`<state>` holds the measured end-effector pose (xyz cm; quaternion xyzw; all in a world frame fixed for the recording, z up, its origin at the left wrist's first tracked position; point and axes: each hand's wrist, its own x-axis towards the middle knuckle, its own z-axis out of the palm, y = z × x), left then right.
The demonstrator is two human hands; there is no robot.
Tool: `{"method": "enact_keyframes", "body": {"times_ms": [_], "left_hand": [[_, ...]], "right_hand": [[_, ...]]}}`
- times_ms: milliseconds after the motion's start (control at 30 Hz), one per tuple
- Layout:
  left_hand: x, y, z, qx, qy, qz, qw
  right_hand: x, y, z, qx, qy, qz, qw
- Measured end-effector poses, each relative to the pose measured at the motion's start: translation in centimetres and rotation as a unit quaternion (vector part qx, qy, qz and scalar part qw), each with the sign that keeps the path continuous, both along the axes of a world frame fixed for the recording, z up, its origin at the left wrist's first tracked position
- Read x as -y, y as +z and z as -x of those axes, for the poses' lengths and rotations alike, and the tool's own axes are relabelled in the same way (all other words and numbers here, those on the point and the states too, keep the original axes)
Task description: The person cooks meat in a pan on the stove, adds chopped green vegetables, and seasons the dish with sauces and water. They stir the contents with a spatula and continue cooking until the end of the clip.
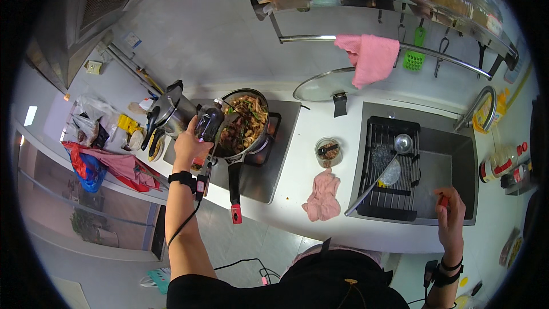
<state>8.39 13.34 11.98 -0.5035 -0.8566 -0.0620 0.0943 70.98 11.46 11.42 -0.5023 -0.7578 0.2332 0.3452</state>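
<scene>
My left hand (190, 144) is closed around a bottle of dark liquid (210, 122), held at the left rim of a frying pan (264, 108). The bottle's pale neck end points away from me; I cannot tell whether anything flows out. Browned pieces of food with green bits (249, 125) fill the pan, which sits on the stove with its black handle (234, 183) toward me. A spatula seems to lean in the food, partly hidden by the bottle. Over the sink's front right corner, my right hand (452, 212) pinches a small red thing (444, 201), probably a cap.
A pressure cooker (174, 111) stands left of the pan. On the counter are a glass lid (320, 86), a jar (328, 153) and a pink cloth (323, 195). A ladle (374, 183) lies across the rack (394, 214) in the sink (457, 166). Bottles stand at the right.
</scene>
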Motion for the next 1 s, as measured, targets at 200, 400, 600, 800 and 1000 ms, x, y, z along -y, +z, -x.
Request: {"method": "enact_keyframes", "body": {"times_ms": [200, 400, 600, 800, 1000], "left_hand": [[1.6, 1.2, 0.8, 0.176, -0.004, -0.181, 0.968], [5.2, 3.9, -0.1, 0.212, 0.015, -0.234, 0.949], [8.2, 4.6, -2.5, 0.258, -0.057, -0.234, 0.936], [6.5, 2.4, -4.7, -0.047, 0.060, 0.097, 0.992], [5.0, 0.4, -3.9, -0.066, 0.068, 0.129, 0.987]], "right_hand": [[-0.9, -0.1, 0.3, -0.019, -0.003, 0.010, 1.000], [-2.3, 0.5, 1.0, -0.076, 0.031, 0.021, 0.996], [-4.0, 1.1, 2.4, -0.124, 0.069, 0.079, 0.987], [-4.3, 1.5, 3.8, -0.118, 0.098, 0.066, 0.986], [-3.4, 0.8, 3.1, -0.091, 0.075, 0.053, 0.992]]}}
